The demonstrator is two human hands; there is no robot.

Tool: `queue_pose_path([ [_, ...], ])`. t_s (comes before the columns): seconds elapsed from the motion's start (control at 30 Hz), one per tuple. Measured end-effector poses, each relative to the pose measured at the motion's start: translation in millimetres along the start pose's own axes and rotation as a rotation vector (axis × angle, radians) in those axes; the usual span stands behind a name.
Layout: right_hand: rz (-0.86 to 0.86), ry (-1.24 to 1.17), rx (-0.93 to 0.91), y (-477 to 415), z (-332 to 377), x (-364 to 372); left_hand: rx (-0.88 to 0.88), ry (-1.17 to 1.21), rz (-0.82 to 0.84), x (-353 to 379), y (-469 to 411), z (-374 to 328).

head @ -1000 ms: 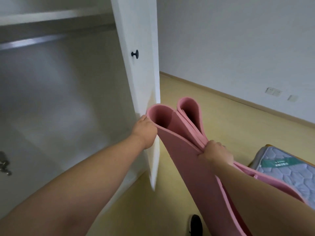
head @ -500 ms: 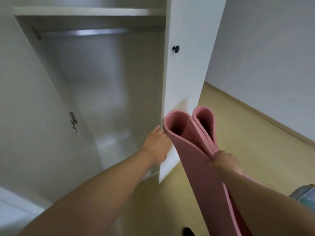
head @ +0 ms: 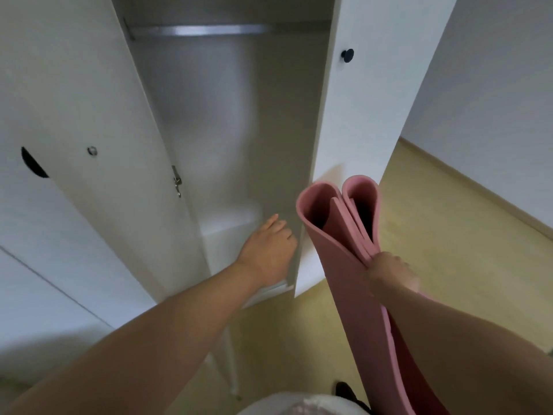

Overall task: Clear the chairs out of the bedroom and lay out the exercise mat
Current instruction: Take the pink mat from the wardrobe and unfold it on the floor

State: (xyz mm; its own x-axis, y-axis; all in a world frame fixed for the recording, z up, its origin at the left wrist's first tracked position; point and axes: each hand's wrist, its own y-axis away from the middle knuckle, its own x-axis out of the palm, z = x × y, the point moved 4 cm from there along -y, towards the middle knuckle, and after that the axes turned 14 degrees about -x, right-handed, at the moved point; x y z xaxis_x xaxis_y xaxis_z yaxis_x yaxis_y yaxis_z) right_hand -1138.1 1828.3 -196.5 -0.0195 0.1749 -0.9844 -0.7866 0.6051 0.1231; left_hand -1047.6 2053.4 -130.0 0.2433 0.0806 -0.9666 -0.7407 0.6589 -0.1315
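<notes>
A white wardrobe (head: 239, 145) fills most of the view, both doors swung wide, with pale yellow flooring (head: 449, 235) running off toward three o'clock under a plain grey-white wall (head: 493, 70). Inside, a metal hanging rail (head: 209, 29) crosses the top at twelve o'clock and the compartment below it is bare white board. The right-hand door (head: 374, 100) carries a small black knob (head: 347, 55); the left-hand door (head: 74, 130) shows a metal hinge (head: 177, 182) on its inner edge.

The person's right hand (head: 389, 272) is clenched around the pink exercise mat (head: 344, 265), pinching its folded layers together. The mat hangs off the floor in front of the right-hand door. Two rounded loops of foam rise at twelve o'clock from the knuckles, while the long tail drops away toward six o'clock along the forearm.

The left hand (head: 269, 247) sits at nine o'clock from the mat, near it but apart from it. It reaches into the wardrobe's lower opening with fingers loose and thumb out, holding nothing. Whether its fingertips meet the door's edge I cannot tell.

A dark shoe (head: 344, 390) shows on the floor at six o'clock, just beside the mat's hanging tail.
</notes>
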Motion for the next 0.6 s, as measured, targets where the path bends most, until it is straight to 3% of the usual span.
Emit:
queue_pose_path([
  [0.23, 0.05, -0.009, -0.02, 16, 20, 23, 0.232, -0.009, -0.197, -15, 51, 4],
  [0.33, 0.061, -0.007, -0.026, 15, 23, 27, 0.308, -0.1, -0.202, -18, 81, 9],
  [0.6, 0.093, 0.029, -0.112, 10, 44, 39, 0.373, -0.278, -0.28, -40, 117, 43],
])
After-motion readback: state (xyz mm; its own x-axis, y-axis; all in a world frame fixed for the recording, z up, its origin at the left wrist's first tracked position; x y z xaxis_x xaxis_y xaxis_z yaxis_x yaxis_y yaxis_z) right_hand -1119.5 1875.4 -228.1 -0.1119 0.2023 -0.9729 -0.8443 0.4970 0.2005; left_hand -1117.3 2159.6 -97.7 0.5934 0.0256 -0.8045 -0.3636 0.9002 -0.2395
